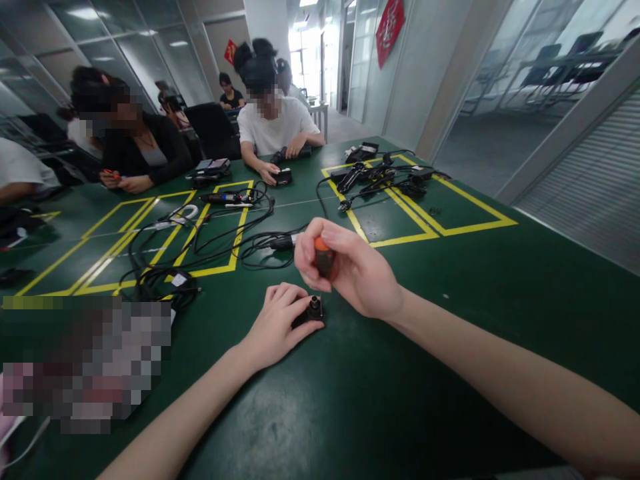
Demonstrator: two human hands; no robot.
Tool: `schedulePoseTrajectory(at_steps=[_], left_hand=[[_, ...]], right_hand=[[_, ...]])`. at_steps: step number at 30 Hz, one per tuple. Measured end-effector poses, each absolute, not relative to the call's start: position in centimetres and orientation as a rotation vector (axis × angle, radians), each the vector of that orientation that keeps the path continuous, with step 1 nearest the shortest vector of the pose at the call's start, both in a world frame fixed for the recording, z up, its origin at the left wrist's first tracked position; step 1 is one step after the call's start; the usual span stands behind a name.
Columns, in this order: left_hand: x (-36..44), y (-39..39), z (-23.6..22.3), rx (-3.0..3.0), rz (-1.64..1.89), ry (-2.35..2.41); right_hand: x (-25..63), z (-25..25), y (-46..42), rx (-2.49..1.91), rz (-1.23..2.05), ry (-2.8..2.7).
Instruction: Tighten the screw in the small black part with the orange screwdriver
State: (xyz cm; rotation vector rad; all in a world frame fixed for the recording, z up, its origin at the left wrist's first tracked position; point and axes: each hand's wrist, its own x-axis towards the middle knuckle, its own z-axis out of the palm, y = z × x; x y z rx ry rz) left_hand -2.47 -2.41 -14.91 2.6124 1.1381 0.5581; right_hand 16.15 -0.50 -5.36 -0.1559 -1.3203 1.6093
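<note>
My left hand (pixel 283 323) is closed round a small black block-shaped part (pixel 315 308) on the green table, thumb and fingers on either side. A round, dark metal fitting stands up from the part's top. Above and to the right of it, my right hand (pixel 355 267) is raised off the table, fingers curled round an orange-and-black screwdriver handle (pixel 325 259). The handle is tilted, its orange end up; no shaft can be made out. Handle and part appear apart.
Tangled black cables (pixel 165 277) lie left on the green table (pixel 450 380), with more cables and chargers (pixel 385 177) inside yellow tape outlines at the right back. A blurred-out item (pixel 115 360) lies at the left. A person in white (pixel 277 123) works opposite; another in black (pixel 145 147) sits left.
</note>
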Motion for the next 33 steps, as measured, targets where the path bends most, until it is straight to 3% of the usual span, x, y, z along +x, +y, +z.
schedulePoseTrajectory(at_steps=[10,33], left_hand=[[-2.7,-2.7,-14.8,2.667,0.502,1.129],[-2.7,-3.2,-15.0,2.657,0.515,1.167]], right_hand=[[17.3,-5.0,-1.0,-0.085,1.742,-1.287],[17.0,-4.8,-1.1,-0.163,1.691,-1.302]])
